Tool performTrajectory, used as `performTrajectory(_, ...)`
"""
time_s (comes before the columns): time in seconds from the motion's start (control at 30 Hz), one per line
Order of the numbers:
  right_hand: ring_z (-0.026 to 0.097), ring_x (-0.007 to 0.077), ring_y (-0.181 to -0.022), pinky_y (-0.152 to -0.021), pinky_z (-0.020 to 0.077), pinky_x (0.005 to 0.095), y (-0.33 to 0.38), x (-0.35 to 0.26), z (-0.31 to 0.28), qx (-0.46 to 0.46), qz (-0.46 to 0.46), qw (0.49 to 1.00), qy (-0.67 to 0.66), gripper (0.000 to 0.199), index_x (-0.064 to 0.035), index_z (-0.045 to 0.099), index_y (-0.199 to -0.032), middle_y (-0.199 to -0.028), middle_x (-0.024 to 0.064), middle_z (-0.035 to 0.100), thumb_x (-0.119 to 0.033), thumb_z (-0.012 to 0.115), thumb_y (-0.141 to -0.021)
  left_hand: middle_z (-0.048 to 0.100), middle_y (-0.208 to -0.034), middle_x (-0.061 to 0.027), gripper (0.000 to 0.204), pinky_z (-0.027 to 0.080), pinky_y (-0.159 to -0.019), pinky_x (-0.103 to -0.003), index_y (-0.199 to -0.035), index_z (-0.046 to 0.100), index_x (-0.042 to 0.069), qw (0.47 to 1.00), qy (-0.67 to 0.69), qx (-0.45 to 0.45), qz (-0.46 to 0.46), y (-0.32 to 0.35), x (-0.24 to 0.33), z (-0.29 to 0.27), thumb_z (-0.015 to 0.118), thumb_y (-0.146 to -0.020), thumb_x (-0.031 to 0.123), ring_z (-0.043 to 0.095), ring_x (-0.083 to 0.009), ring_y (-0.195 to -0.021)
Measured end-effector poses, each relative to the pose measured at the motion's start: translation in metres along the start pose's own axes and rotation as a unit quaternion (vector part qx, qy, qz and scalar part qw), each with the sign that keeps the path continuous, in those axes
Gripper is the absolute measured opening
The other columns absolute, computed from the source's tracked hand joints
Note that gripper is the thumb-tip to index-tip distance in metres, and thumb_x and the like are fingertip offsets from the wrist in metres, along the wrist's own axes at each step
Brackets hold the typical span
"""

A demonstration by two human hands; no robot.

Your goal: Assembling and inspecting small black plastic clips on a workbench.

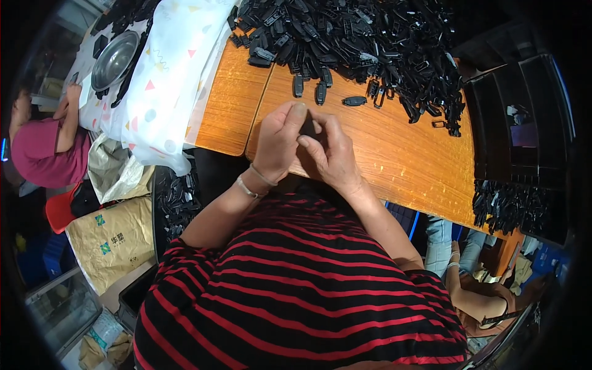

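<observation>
Red-striped shirt [302,277] below; left hand [279,140], right hand [336,152] curled tightly around 1 black piece [308,127].

1 black part [308,127], partly hidden, between fingers [331,125]

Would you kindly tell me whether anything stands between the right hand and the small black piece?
Nothing visible does: the small black piece shows between the left hand and the right hand, partly covered by them.

A wide fisheye view looks steeply down from head height onto the nearby hands [277,143] and table [401,166].
</observation>
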State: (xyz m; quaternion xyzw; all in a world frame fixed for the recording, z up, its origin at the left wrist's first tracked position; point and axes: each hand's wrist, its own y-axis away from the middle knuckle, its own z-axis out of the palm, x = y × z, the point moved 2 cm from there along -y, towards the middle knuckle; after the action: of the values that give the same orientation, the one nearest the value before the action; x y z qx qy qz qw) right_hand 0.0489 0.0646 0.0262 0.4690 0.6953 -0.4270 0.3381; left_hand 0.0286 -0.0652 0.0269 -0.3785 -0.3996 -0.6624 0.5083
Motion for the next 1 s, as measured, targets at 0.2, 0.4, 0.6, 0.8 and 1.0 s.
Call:
performTrajectory(0.2, 0.066, 0.0261, -0.076, -0.065, 0.0518, 0.0346, -0.001, -0.006, -0.015, -0.069, -0.034, 0.996, 0.051, 0.028, -0.0044, 0.063, -0.107, -0.084, 0.0108, 0.065, -0.019, 0.072, -0.084, 0.061, -0.075, -0.0048, 0.031, 0.045, -0.058, -0.029, -0.088, 0.063, 0.001, 0.921, -0.378, 0.056, 0.079, 0.039, 0.043, -0.088, 0.045, -0.102, 0.023, 0.057, -0.0129, -0.067)
performTrajectory(0.4, 0.065, 0.0170, -0.073, -0.065, 0.0517, 0.0291, -0.002, 0.049, -0.090, 0.084, 0.056, 0.979, 0.175, 0.016, 0.0005, 0.066, -0.099, -0.088, 0.0106, 0.067, -0.011, 0.068, -0.088, 0.061, -0.076, -0.0121, 0.023, 0.044, -0.061, -0.030, -0.085, 0.068, 0.000, 0.616, -0.777, 0.046, 0.121, 0.088, 0.090, -0.151, 0.059, -0.094, 0.019, 0.058, -0.0205, -0.067)
performTrajectory(0.6, 0.066, 0.0248, -0.070, -0.065, 0.0518, 0.0336, -0.029, 0.063, -0.124, 0.139, 0.120, 0.930, 0.318, 0.019, 0.0001, 0.067, -0.096, -0.088, 0.0153, 0.067, -0.017, 0.069, -0.087, 0.064, -0.083, -0.0123, 0.009, 0.049, -0.067, -0.033, -0.092, 0.067, 0.000, 0.773, -0.592, 0.037, 0.224, 0.026, 0.070, -0.071, 0.060, -0.087, 0.003, 0.062, -0.0246, -0.072)
performTrajectory(0.8, 0.067, 0.0335, -0.079, -0.071, 0.0536, 0.0410, -0.054, 0.056, -0.111, 0.081, 0.124, 0.902, 0.406, 0.025, 0.0000, 0.067, -0.098, -0.093, 0.0193, 0.068, -0.020, 0.072, -0.083, 0.059, -0.091, -0.0129, 0.014, 0.051, -0.066, -0.039, -0.090, 0.064, 0.004, 0.742, -0.578, -0.089, 0.328, -0.055, 0.014, 0.038, 0.069, -0.082, 0.014, 0.063, -0.0304, -0.080)
performTrajectory(1.0, 0.067, 0.0371, -0.083, -0.074, 0.0544, 0.0445, -0.051, 0.061, -0.112, 0.011, 0.143, 0.887, 0.440, 0.023, -0.0003, 0.065, -0.090, -0.092, 0.0215, 0.065, -0.016, 0.073, -0.076, 0.058, -0.088, -0.0140, 0.017, 0.053, -0.068, -0.040, -0.089, 0.061, 0.001, 0.696, -0.636, -0.155, 0.295, -0.092, -0.016, 0.067, 0.069, -0.082, 0.015, 0.063, -0.0318, -0.082)
